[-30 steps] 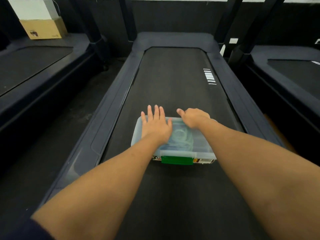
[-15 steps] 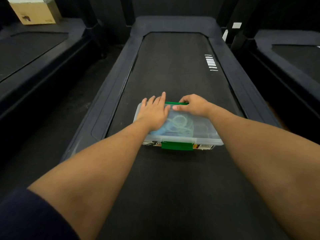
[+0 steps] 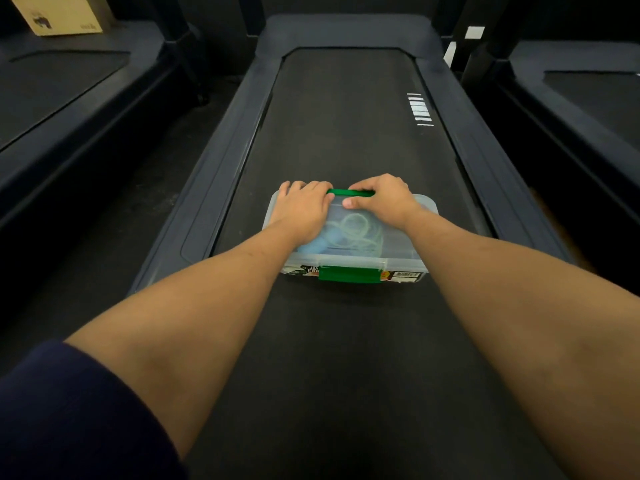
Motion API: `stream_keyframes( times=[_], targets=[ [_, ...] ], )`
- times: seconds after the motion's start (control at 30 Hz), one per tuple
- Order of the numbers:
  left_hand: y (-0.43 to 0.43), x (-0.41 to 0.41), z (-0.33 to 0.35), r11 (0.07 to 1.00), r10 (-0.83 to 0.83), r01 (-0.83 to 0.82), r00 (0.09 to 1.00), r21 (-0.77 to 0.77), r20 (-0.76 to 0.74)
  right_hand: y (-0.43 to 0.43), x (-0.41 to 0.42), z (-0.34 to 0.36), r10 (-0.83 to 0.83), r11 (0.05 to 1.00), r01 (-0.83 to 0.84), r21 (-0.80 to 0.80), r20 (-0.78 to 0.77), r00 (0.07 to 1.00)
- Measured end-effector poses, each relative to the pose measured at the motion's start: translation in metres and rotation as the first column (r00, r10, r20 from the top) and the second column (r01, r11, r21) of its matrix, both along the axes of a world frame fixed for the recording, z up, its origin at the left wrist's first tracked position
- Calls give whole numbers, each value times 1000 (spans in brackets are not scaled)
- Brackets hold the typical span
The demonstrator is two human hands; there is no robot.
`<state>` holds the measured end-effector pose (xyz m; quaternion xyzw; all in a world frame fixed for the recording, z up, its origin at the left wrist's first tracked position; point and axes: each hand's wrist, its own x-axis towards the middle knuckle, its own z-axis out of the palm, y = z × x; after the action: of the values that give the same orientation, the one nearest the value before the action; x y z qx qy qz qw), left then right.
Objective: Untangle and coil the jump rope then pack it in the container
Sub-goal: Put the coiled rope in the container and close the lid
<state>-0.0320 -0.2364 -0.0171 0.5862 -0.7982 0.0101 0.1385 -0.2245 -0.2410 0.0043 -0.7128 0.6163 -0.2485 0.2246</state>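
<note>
- Container (image 3: 401, 237): a clear plastic box with its lid (image 3: 415, 209) on. It lies flat on the treadmill belt (image 3: 346, 133), near the middle of the belt's width.
- Jump rope (image 3: 360, 230): pale green loops seen through the lid, coiled inside the container. A pale blue part (image 3: 311, 250) lies at 8 o'clock of the coil; its exact form is blurred by the plastic.
- Far latch (image 3: 349, 192): a green clip at 12 o'clock of the container, showing between the two hands.
- Near latch (image 3: 348, 274): a green clip at 6 o'clock of the container, folded down over the front wall. A printed label (image 3: 403, 276) sits beside it at 3 o'clock.
- Left hand (image 3: 304, 209): palm down on the lid at 10 o'clock, its fingers curled over the lid's far edge, touching the left end of the far latch.
- Right hand (image 3: 381, 199): at 1 o'clock of the lid, its fingers curled over the right end of the far latch, with the thumb pressed flat on the lid top.
- Sleeve (image 3: 69, 410): dark blue cloth on the left upper arm, at 7 o'clock of the view.
- White stripes (image 3: 419, 109): a printed mark on the belt, at 1 o'clock from the container, well apart from it.
- Cardboard box (image 3: 59, 13): at 10 o'clock of the view, beyond a neighbouring treadmill (image 3: 52, 84).
</note>
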Motion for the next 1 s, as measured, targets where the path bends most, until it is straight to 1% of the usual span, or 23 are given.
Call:
stream_keyframes(
  times=[0.1,0.17,0.23,0.3,0.37,0.47,0.53,0.63,0.7,0.8,0.87,0.9,0.97,1.0],
  targets=[
    [0,0,-3,1000,-7,7,1000,-4,-8,4,3,-10,-7,994,-2,-111,-81,997],
    [-2,-1,-6,1000,-17,17,1000,-1,5,8,10,-16,37,971,-62,-231,-113,993],
    [-3,0,-8,999,-29,30,998,-12,47,15,18,-23,83,950,-127,-284,-162,983],
    [-2,-1,-7,997,-62,66,993,-38,96,28,24,-24,129,964,-178,-199,-238,963],
    [0,-2,-4,993,-113,116,988,-20,107,43,26,-20,201,966,-239,-100,-293,935],
    [3,2,0,988,-142,140,989,57,38,71,25,-13,316,944,-328,30,-369,874],
    [9,6,3,984,-127,120,991,132,43,88,22,-12,373,924,-370,102,-467,802],
    [22,7,3,980,-85,62,990,191,113,106,20,-17,367,909,-403,103,-655,660],
    [32,6,3,981,-57,35,992,190,112,113,21,-20,326,911,-405,73,-728,603],
    [48,8,0,989,-40,23,993,143,113,122,23,-21,289,914,-405,34,-755,589],
    [55,13,-1,986,-74,58,992,156,99,125,23,-18,296,916,-400,41,-742,602],
    [57,15,1,978,-113,99,991,186,70,125,23,-16,312,917,-395,60,-725,614],
    [64,21,7,947,-196,202,979,249,-49,122,23,-11,352,917,-384,110,-677,647],
    [71,24,10,936,-223,244,969,255,-110,121,22,-8,367,915,-384,125,-652,663]
  ],
)
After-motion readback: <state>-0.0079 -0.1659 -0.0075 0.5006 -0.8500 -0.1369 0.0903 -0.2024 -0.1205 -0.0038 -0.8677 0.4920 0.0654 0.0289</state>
